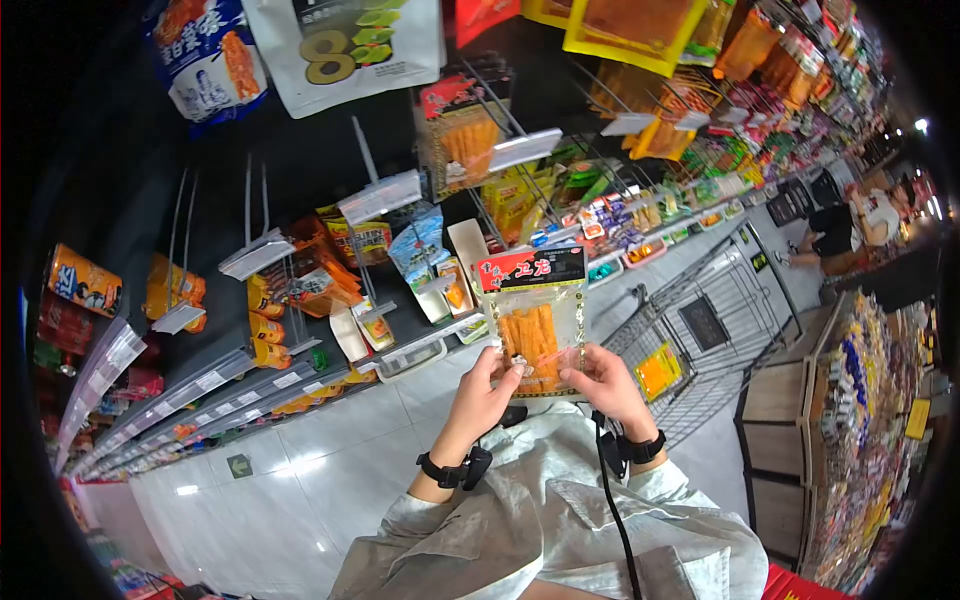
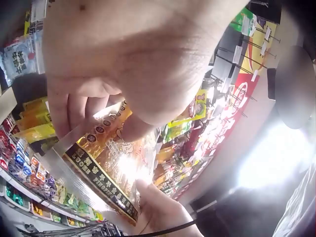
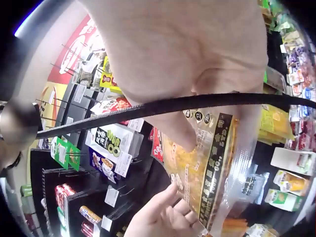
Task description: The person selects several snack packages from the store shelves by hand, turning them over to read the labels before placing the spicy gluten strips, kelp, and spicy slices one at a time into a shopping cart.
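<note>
A clear snack packet (image 1: 535, 318) with a red and black header and orange strips inside is held upright in front of the body in the head view. My left hand (image 1: 486, 392) grips its lower left corner, thumb on the front face. At the lower right corner my right hand (image 1: 608, 386) pinches it the same way, the other fingers hidden behind. Both wrist views show the packet's face (image 2: 106, 170) with a dark strip of printed text, a hand at either side. A dark cord (image 3: 187, 102) crosses the right wrist view in front of the right hand.
Shelves with metal hooks carry hanging snack bags, among them a similar red-topped packet (image 1: 462, 135) and a large white bag (image 1: 345, 50). A shopping cart (image 1: 705, 320) holding a yellow packet (image 1: 658, 371) stands at right. Beyond it are a wood-sided display (image 1: 775, 455) and another person (image 1: 860, 220).
</note>
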`<state>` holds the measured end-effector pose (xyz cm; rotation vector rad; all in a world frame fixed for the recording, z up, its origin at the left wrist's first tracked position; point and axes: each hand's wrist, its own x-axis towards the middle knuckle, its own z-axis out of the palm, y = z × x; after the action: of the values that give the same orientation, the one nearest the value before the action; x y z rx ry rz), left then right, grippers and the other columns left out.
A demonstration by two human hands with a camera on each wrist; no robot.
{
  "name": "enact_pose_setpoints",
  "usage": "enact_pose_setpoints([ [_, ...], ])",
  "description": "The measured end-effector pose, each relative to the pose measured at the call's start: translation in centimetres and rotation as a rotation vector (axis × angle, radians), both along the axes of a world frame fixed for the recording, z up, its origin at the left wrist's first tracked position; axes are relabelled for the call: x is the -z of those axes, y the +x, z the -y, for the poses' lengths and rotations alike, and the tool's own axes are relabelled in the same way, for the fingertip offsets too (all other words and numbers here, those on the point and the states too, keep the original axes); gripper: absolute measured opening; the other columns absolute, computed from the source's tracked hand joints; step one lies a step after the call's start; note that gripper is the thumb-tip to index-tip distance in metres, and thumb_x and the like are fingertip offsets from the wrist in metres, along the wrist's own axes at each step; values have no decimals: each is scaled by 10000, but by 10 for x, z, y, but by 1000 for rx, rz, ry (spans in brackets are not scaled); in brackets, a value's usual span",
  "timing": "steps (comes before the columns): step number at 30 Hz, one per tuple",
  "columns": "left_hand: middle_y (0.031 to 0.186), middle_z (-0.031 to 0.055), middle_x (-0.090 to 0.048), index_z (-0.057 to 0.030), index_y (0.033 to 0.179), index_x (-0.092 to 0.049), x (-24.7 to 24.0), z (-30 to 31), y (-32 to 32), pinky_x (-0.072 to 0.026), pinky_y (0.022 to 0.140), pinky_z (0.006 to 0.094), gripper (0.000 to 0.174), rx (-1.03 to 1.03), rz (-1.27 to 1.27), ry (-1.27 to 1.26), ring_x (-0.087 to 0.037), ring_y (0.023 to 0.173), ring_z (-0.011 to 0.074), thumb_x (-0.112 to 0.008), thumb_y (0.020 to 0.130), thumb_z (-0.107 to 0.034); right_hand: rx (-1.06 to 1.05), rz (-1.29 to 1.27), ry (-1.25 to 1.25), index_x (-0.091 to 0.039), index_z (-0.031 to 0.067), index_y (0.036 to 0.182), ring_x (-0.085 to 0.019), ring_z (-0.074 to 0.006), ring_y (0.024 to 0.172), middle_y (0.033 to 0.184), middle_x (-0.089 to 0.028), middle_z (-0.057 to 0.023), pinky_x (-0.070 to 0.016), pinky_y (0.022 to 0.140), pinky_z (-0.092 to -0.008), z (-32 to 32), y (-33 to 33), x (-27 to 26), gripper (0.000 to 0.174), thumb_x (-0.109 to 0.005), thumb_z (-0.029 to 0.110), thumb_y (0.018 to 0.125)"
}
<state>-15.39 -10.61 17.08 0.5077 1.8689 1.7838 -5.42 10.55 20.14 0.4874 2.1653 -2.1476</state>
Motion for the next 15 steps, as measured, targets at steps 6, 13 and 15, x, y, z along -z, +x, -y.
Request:
enact_pose_setpoints([
  [6,1194,197,-673,15,1428,-359,-5,-15,26,-550,875,332,542,180,-4,-34,-693,1076,228,-641,976,-92,132,3,78,-610,-19,1086,-640,-66,925,1015,-689,-13,-541,809,-249,-13,37,-2,154,-678,58,970],
  [13,1176,222,-687,-15,1551,-219,4,-56,51,-576,758,350,746,295,-37,-73,-741,971,262,-644,941,-81,229,-48,14,-602,-14,1075,-639,-58,910,999,-686,-13,-538,799,-237,-49,80,5,147,-679,50,967],
  [15,1179,231,-684,-23,1573,-192,-4,-76,61,-576,755,352,781,329,-35,-97,-746,948,265,-646,939,-79,270,-65,-11,-598,-15,1108,-649,-65,921,1017,-692,-19,-541,813,-233,-66,95,6,167,-672,40,968],
])
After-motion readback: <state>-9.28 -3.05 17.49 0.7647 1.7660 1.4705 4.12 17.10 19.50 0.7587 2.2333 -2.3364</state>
